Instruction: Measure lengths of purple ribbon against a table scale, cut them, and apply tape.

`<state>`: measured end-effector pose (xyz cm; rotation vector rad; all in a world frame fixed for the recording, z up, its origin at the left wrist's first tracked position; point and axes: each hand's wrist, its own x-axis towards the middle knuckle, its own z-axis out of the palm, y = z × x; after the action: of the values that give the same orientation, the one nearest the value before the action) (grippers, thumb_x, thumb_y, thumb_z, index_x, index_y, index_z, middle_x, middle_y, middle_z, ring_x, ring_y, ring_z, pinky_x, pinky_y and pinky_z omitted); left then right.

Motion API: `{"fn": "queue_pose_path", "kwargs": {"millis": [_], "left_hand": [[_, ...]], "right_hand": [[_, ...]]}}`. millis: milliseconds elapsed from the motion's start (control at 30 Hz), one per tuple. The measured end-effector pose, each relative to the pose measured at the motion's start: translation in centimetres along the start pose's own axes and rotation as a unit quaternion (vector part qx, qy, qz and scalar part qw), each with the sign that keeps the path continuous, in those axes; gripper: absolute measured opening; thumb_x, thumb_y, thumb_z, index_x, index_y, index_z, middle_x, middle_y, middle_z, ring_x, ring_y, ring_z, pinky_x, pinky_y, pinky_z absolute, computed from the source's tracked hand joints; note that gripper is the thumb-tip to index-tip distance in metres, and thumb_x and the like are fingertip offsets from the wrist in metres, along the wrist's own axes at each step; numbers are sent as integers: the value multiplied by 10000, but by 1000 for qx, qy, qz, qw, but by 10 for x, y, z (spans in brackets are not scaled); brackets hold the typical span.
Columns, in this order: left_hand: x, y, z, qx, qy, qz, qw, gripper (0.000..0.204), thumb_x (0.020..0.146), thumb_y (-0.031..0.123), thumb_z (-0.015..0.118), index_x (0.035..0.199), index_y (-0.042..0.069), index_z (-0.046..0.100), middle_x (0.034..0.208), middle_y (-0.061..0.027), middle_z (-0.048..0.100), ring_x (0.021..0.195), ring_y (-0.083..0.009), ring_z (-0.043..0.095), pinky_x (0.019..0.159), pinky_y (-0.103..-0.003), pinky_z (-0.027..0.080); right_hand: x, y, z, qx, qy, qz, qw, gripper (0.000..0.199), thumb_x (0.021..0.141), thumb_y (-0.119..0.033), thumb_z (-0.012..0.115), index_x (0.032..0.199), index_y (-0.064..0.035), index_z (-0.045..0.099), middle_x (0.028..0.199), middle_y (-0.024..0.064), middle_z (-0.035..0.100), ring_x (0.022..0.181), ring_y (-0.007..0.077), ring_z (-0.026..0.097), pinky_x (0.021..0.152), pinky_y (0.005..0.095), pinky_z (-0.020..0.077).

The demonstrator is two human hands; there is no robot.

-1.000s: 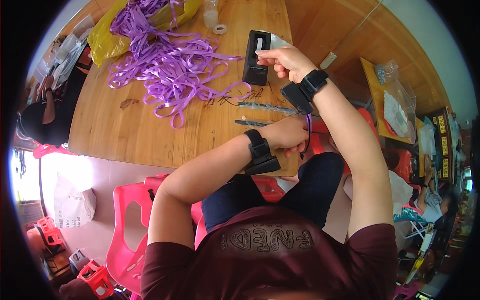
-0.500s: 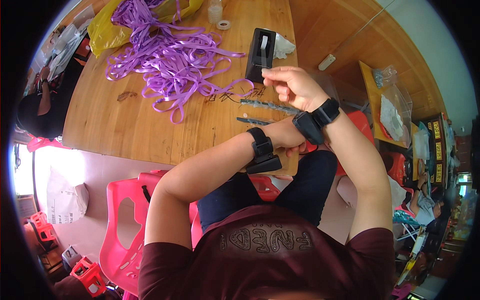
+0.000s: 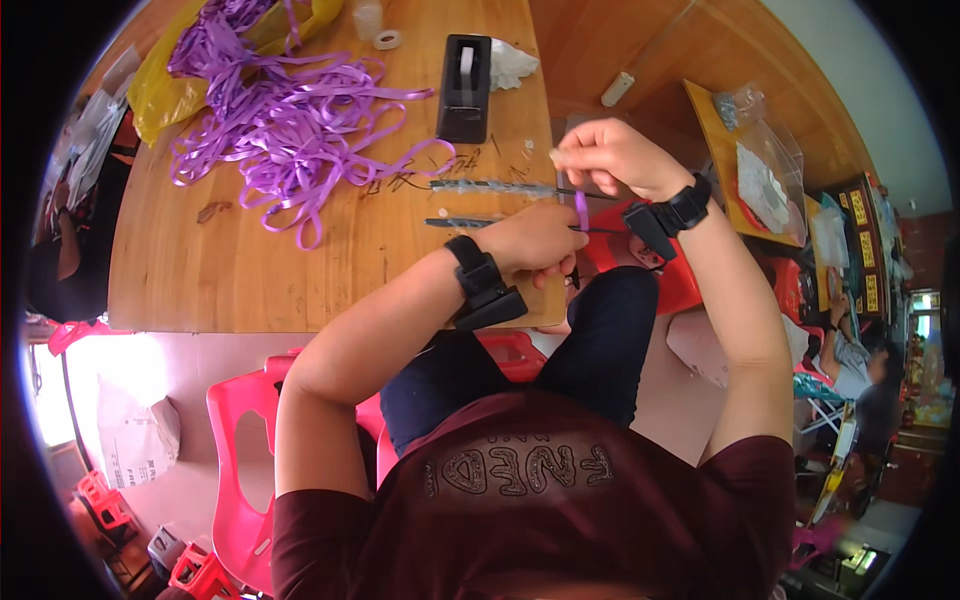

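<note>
- The short purple ribbon strip (image 3: 581, 210) hangs between our two hands, just off the near right corner of the wooden table (image 3: 250, 270), above our lap.
- Our right hand (image 3: 610, 155) is closed, fingertips pinched on the strip's upper end; it is raised above the table's right edge.
- Our left hand (image 3: 540, 240) is curled shut around the lower end, resting at the table's near edge. How much ribbon it hides inside the fist we cannot tell.
- We judge the strip very light, thin and limp: it will fold, twist and flutter unless kept taut. Its glossy face looks slippery, so a firm pinch close to each end seems the best hold, flat between thumb and finger instead of on the edges.
- It seems unlikely to break, but it could crease or curl if crushed in the fist.
- Two long thin strips (image 3: 495, 186) lie flat on the table just beyond our left hand; we cannot tell what they are made of.
- Farther up the table stands a black tape dispenser (image 3: 464, 88).
- To the far left of the table sprawls a loose heap of purple ribbon (image 3: 280, 130), spilling from a yellow bag (image 3: 160, 95).
- Pink plastic chairs (image 3: 235, 450) stand below the table's near edge.
</note>
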<state>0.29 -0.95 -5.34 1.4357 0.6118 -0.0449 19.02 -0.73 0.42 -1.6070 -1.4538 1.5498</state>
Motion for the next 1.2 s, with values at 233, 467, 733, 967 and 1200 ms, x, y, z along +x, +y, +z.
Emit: {"fn": "queue_pose_path", "kwargs": {"millis": [233,467,733,967,1200], "left_hand": [[7,-4,1,6,-13,-2,1000,232,993,201,508,1062,-12,568,696,-46,582,474,-95,519,377,-263,449],[7,-5,3,4,-11,-20,1000,293,994,194,509,1188,-24,538,689,-35,567,472,-84,509,375,-254,440],[4,2,2,7,-12,-21,1000,320,984,174,496,1223,-36,533,688,-36,566,464,-86,503,381,-261,441],[5,-1,3,1,-8,-22,1000,275,985,176,499,1167,-23,547,680,-35,562,460,-89,502,381,-265,444],[6,-1,4,9,-5,-12,1000,206,991,179,498,1075,1,558,679,-31,558,457,-85,495,378,-258,437]], "right_hand": [[-25,36,-27,-255,-19,-32,966,215,908,-234,713,886,-21,701,692,8,650,567,70,520,524,256,419],[-14,28,-23,-391,-65,-57,916,268,849,-288,711,882,-22,724,796,112,718,736,209,674,675,351,518],[-12,17,-11,-440,-1,38,897,283,784,-273,797,733,-14,695,684,101,689,631,192,652,587,327,490],[-21,24,-6,-515,86,13,853,284,758,-307,819,787,-61,681,929,102,701,870,270,643,700,374,484],[-22,45,-7,-491,31,-262,830,90,814,-196,743,864,-125,717,1349,81,563,1179,288,556,914,389,493]]}}
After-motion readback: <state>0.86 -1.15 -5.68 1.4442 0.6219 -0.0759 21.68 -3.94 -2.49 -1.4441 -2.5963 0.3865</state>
